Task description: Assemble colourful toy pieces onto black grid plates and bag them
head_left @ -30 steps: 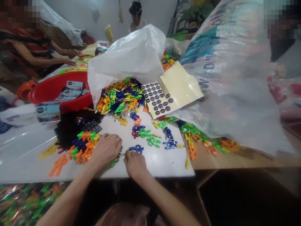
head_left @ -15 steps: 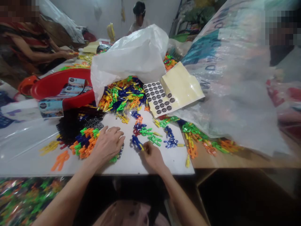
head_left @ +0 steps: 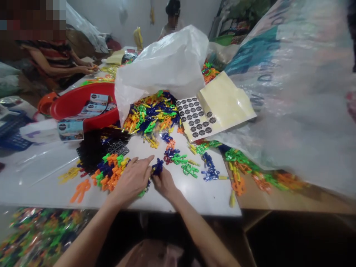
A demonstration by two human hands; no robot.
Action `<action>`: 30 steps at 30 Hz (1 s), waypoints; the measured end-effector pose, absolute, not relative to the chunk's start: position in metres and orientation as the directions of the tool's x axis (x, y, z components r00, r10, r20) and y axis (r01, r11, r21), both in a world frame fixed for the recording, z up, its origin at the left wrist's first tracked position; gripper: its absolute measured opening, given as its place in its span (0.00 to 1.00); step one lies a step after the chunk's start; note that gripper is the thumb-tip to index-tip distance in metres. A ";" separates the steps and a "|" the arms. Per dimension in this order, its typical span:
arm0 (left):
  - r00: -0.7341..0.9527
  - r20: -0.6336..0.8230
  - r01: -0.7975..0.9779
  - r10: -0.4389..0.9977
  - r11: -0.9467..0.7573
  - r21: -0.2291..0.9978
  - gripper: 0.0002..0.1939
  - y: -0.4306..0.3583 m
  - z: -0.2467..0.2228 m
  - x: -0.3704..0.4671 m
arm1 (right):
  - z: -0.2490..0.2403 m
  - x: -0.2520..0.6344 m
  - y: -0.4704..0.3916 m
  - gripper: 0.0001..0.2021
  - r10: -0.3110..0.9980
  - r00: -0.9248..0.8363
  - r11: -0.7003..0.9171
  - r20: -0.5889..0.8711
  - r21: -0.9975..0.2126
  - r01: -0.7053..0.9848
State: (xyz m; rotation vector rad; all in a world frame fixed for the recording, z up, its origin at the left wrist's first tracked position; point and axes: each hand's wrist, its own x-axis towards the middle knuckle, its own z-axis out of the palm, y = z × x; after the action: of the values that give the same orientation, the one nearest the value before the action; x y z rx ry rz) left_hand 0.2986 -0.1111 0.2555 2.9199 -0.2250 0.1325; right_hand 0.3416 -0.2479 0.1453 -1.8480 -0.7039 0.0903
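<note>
Dark-blue plastic figure-shaped piece [head_left: 158, 167] was near, over the white tabletop [head_left: 194, 198], between our hands | our right hand [head_left: 166, 184], nearly closed, pinched it | our left hand [head_left: 135, 177] was palm-down, fingers partly extended; we couldn't tell its hold | orange-green-blue plastic pile [head_left: 111, 171] lay left | red plastic basin [head_left: 102, 122], farther left
</note>
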 end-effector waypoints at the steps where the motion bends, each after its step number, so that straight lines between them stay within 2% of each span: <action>1: 0.983 0.094 -0.174 -0.158 -0.963 0.204 0.22 -0.111 0.256 0.298 | 0.144 0.343 -0.248 0.07 0.549 0.780 -0.240 0.301 -0.837 0.491; 4: 0.971 0.081 -0.237 -0.225 -0.950 0.204 0.22 -0.111 0.259 0.298 | 0.144 0.344 -0.247 0.08 0.632 0.708 -0.335 0.317 -0.712 0.617; 7: 0.966 0.092 -0.255 -0.241 -0.949 0.185 0.22 -0.111 0.260 0.298 | 0.146 0.346 -0.245 0.09 0.671 0.683 -0.394 0.290 -0.641 0.659; 12: 0.977 0.093 -0.211 -0.194 -0.949 0.234 0.19 -0.113 0.261 0.297 | 0.145 0.350 -0.251 0.09 0.691 0.654 -0.273 0.308 -0.726 0.631; 16: 0.971 0.062 -0.238 -0.230 -0.926 0.292 0.19 -0.115 0.264 0.297 | 0.143 0.351 -0.250 0.15 0.615 0.687 -0.157 0.386 -0.794 0.587; 19: 0.971 0.043 -0.235 -0.234 -0.924 0.301 0.18 -0.116 0.268 0.297 | 0.144 0.346 -0.250 0.18 0.591 0.689 -0.146 0.419 -0.785 0.602; 22: 0.965 0.025 -0.254 -0.259 -0.916 0.310 0.17 -0.118 0.269 0.296 | 0.146 0.337 -0.255 0.19 0.619 0.683 -0.224 0.388 -0.746 0.627; 26: 0.956 0.043 -0.290 -0.290 -0.909 0.301 0.14 -0.124 0.265 0.296 | 0.144 0.331 -0.262 0.17 0.620 0.727 -0.415 0.295 -0.663 0.623; 30: 0.962 0.043 -0.272 -0.271 -0.924 0.268 0.11 -0.125 0.265 0.300 | 0.149 0.336 -0.256 0.13 0.748 0.653 -0.513 0.119 -0.521 0.682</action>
State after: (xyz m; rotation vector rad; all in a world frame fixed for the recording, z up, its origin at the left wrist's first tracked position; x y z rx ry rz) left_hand 0.3003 -0.1255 0.2649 2.8383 -0.4003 0.0070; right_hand 0.3355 -0.2557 0.1493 -2.3364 -1.1104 0.1634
